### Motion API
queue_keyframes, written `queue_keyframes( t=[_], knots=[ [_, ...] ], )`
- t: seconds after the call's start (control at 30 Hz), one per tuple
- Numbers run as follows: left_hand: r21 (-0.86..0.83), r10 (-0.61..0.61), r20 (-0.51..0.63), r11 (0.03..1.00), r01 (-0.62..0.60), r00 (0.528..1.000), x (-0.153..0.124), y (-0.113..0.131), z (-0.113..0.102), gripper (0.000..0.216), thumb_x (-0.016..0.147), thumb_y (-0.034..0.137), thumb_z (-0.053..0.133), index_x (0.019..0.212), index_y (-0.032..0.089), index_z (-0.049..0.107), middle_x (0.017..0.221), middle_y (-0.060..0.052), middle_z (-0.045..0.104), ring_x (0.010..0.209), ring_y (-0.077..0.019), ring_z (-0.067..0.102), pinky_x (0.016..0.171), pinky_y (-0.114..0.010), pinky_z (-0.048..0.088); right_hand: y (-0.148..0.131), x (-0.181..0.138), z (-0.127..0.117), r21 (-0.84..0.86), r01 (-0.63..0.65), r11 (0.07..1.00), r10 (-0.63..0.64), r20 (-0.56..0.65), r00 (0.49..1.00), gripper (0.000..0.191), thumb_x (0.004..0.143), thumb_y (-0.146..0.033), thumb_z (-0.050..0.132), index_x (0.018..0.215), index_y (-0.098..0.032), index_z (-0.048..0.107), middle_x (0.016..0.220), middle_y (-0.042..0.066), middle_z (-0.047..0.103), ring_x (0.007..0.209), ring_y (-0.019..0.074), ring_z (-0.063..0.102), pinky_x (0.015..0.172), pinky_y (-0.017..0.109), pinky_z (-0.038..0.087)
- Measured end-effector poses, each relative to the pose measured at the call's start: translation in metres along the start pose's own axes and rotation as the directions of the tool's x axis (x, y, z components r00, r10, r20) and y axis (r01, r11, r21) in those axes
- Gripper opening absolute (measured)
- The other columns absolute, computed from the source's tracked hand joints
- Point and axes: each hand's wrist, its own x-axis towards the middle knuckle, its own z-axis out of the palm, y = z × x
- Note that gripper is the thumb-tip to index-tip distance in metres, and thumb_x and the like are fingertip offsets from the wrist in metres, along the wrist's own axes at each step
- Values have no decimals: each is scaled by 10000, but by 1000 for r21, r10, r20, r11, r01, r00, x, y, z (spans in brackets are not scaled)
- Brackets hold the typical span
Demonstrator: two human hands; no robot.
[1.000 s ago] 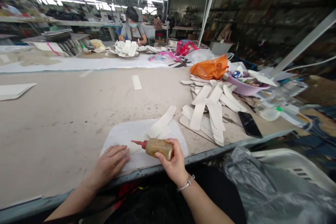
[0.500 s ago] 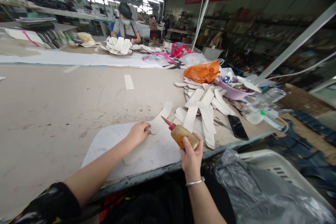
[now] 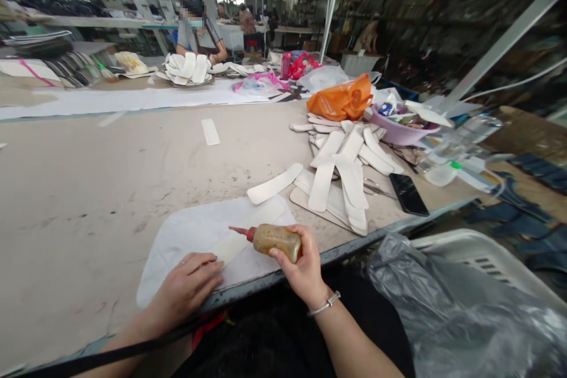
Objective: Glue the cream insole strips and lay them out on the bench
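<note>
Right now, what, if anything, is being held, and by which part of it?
The right hand holds the amber bottle by its body, at the base end, red nozzle free. The left hand lies over a white strip, not visibly gripping it.

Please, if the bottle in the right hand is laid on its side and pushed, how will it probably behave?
The bottle would probably roll, since its body looks rounded. Its narrow red nozzle may make it turn in a curve rather than go straight. I cannot tell how full it is, so its weight is uncertain.
</note>
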Motion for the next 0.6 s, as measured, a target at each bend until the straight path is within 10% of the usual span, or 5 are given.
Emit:
queue_keyframes(
  t=[0.6],
  knots=[
    [-19, 36, -80, 999, -37, 996, -38, -25, -5, 263, 895, 165, 511, 1105, 220, 659, 1058, -68, 682, 985, -158, 637, 891, -275, 544, -11, -26, 38, -59, 227, 972, -198, 314, 928, 495, 778, -219, 705, 1214, -269, 475, 1098, 90, 484, 1003, 234, 541, 861, 384, 527]
  ],
)
